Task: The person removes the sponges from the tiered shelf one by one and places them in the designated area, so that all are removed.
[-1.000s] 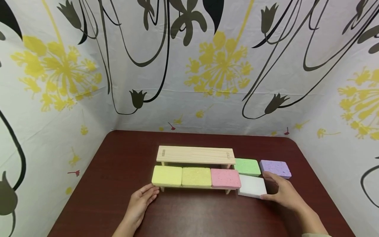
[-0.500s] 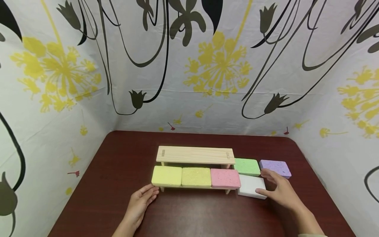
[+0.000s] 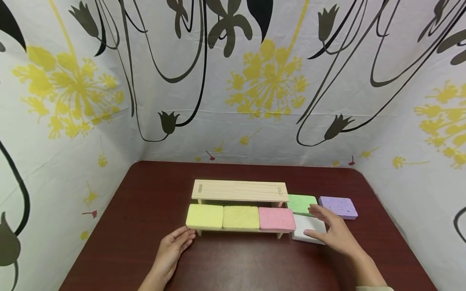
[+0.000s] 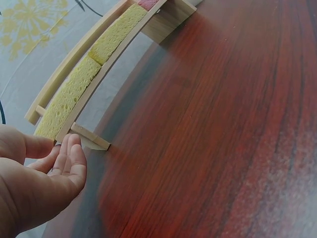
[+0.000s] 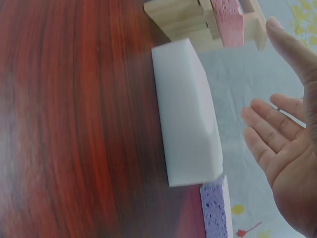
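At the left end of the front wooden stand [image 4: 104, 82], my left hand [image 3: 174, 246] pinches the board's corner, thumb beside the yellow sponge [image 3: 204, 216] and fingers below. A second yellow sponge [image 3: 240, 218] and a pink sponge [image 3: 277, 219] lie beside it in a row on top. My right hand [image 3: 336, 234] hovers with fingers spread over the white sponge [image 5: 185, 119], which rests on the table at the stand's right end. Between those fingers and the white block a gap shows in the right wrist view. That hand holds nothing.
Behind stands a second wooden stand [image 3: 238, 190] with a bare top. A green sponge [image 3: 301, 204] and a purple sponge [image 3: 338, 207] lie on the dark red-brown table [image 3: 145, 194], right of it. A patterned cloth [image 3: 218, 93] hangs around the table's back and sides.
My right hand has let go of the white sponge's right side, lifted, and moved left over it. My left hand and the sponges stay where they were.
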`<state>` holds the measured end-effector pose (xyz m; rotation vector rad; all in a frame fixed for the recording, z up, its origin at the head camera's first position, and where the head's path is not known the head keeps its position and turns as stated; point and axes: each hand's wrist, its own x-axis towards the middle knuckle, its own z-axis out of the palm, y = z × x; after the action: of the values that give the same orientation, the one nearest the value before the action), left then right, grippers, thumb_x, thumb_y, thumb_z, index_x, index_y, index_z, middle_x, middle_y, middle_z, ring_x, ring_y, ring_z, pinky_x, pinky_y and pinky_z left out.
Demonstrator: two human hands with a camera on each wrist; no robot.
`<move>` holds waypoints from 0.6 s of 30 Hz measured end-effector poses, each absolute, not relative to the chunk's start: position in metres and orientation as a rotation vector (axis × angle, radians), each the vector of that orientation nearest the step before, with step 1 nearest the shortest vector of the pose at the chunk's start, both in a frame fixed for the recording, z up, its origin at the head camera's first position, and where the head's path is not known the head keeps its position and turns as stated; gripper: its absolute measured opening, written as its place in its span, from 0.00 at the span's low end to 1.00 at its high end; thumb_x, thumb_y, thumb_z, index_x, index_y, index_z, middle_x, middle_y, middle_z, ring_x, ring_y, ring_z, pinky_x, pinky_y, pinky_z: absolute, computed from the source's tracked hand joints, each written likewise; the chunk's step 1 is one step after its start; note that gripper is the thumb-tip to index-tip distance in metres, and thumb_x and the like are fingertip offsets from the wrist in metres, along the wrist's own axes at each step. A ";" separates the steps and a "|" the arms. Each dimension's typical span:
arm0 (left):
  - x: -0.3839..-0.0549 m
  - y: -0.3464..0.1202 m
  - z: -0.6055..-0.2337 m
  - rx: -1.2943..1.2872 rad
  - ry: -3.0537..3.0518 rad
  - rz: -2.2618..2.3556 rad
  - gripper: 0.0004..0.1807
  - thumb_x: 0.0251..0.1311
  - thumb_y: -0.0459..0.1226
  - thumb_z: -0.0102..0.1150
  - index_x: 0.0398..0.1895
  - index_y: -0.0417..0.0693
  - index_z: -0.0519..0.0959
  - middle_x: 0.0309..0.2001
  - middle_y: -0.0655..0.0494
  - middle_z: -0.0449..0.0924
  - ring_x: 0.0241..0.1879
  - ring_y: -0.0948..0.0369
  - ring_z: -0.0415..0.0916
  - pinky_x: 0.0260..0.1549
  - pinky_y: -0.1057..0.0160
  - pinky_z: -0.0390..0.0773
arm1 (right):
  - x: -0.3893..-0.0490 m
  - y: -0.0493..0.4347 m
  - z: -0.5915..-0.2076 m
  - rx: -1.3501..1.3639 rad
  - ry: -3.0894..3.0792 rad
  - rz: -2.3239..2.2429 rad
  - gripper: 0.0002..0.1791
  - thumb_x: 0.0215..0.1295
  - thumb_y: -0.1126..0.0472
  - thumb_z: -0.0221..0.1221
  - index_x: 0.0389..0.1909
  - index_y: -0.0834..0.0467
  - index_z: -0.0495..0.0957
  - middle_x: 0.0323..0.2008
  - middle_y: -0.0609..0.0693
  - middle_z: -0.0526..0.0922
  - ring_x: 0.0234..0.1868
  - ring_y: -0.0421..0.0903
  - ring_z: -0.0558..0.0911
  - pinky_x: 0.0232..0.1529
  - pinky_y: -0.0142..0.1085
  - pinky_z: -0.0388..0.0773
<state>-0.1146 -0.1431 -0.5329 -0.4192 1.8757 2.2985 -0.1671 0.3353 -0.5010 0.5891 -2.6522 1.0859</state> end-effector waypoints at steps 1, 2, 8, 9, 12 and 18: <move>-0.115 -0.143 -0.533 -0.417 1.875 2.299 0.23 0.76 0.27 0.46 0.68 0.21 0.63 0.55 0.37 0.80 0.49 0.61 0.81 0.51 0.65 0.82 | -0.167 0.333 -0.501 0.593 -2.651 1.096 0.43 0.47 0.58 0.80 0.64 0.68 0.73 0.52 0.62 0.84 0.54 0.45 0.82 0.57 0.15 0.67; -0.114 -0.143 -0.533 -0.417 1.873 2.299 0.23 0.76 0.27 0.46 0.68 0.21 0.63 0.55 0.37 0.80 0.49 0.61 0.82 0.51 0.65 0.82 | -0.167 0.331 -0.501 0.598 -2.646 1.109 0.43 0.47 0.59 0.80 0.64 0.68 0.73 0.52 0.62 0.84 0.54 0.46 0.82 0.57 0.15 0.67; -0.114 -0.143 -0.533 -0.420 1.868 2.298 0.23 0.76 0.27 0.46 0.68 0.21 0.62 0.55 0.37 0.80 0.48 0.61 0.82 0.51 0.66 0.82 | -0.169 0.319 -0.504 0.650 -2.633 1.109 0.43 0.47 0.58 0.80 0.64 0.66 0.73 0.52 0.61 0.84 0.53 0.51 0.83 0.57 0.16 0.69; -0.114 -0.143 -0.533 -0.420 1.867 2.298 0.23 0.76 0.27 0.46 0.69 0.21 0.62 0.55 0.37 0.80 0.48 0.61 0.82 0.51 0.66 0.82 | -0.169 0.317 -0.505 0.654 -2.636 1.105 0.43 0.46 0.57 0.81 0.64 0.66 0.73 0.52 0.60 0.84 0.54 0.51 0.82 0.57 0.16 0.69; -0.114 -0.144 -0.533 -0.420 1.864 2.305 0.23 0.76 0.27 0.46 0.68 0.21 0.62 0.55 0.37 0.80 0.48 0.61 0.82 0.51 0.66 0.82 | -0.170 0.312 -0.506 0.658 -2.648 1.108 0.45 0.45 0.55 0.81 0.64 0.64 0.74 0.53 0.59 0.84 0.55 0.50 0.82 0.58 0.16 0.68; -0.115 -0.145 -0.535 -0.413 1.862 2.313 0.23 0.76 0.28 0.47 0.69 0.21 0.62 0.55 0.36 0.80 0.49 0.59 0.82 0.51 0.65 0.82 | -0.173 0.303 -0.509 0.688 -2.665 1.069 0.46 0.44 0.52 0.82 0.64 0.62 0.74 0.53 0.54 0.84 0.56 0.51 0.82 0.58 0.16 0.67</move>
<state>-0.1149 -0.1448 -0.5349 -0.4131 1.8623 2.3131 -0.1734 0.3034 -0.5092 0.6879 -2.6647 1.0694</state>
